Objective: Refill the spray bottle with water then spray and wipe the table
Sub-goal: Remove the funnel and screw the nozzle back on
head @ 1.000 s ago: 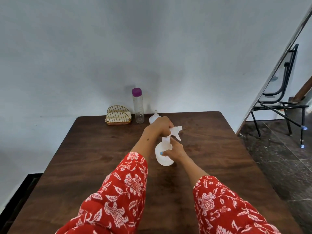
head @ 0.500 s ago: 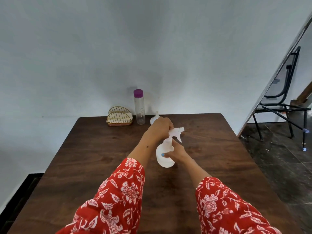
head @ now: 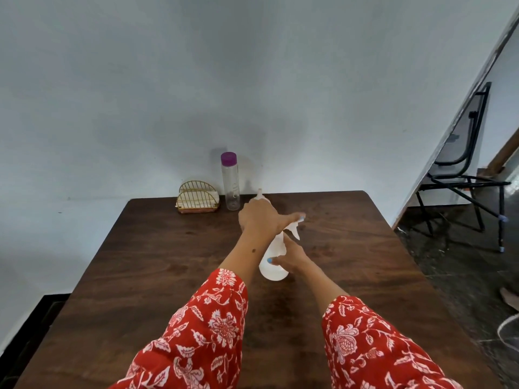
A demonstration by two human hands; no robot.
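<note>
The spray bottle [head: 273,261] stands on the dark wooden table [head: 157,262], about in the middle of it, and it is between my two hands. My right hand [head: 289,258] holds the round white body from the right side: the thumb, with a blue nail, lies across the front of the bottle and the fingers go around behind it, so I cannot see them well. My left hand [head: 262,217] is above, on the spray head [head: 293,230]. The palm covers the top of the head, and one finger is stretched out straight to the right over the nozzle; the other fingers are bent down around the head, but how firmly they grip I cannot tell. The white trigger part shows under my left hand, just over my right wrist. Both my sleeves [head: 202,332] are red with a white flower pattern and they come in from the bottom edge. At the far edge of the table, near the wall, stands a clear water bottle [head: 230,186] with a purple cap, upright. Just beside it on the left is a golden wire napkin holder [head: 198,197]. A small white thing is partly hidden behind my left hand. On the right, on the dark floor, stands a black chair [head: 460,169].
</note>
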